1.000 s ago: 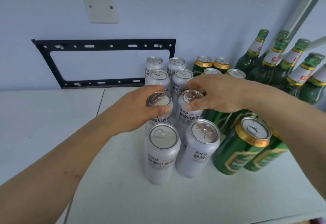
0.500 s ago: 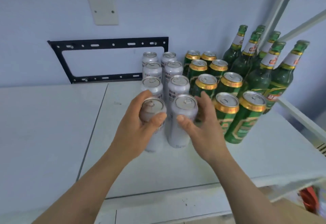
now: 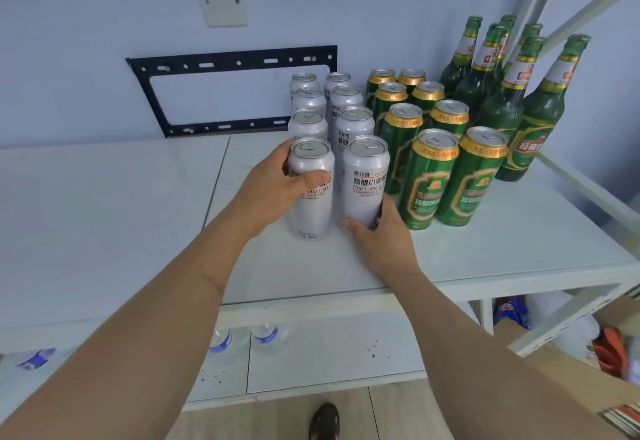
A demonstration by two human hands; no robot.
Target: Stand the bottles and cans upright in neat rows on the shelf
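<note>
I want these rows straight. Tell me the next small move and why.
Probably nudge the front-left silver can, gripped by the left hand, back level with the front-right silver can held by the right hand; its base sits nearer the white shelf edge.

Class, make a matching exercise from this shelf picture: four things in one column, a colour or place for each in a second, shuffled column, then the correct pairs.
Things:
1. left hand
2. right hand
3. bottles
4. bracket

Descriptions:
A. black, on the wall
B. green glass, far right
C. grips the front left silver can
D. at the base of the front right silver can

Pairs: 1-C, 2-D, 3-B, 4-A
</note>
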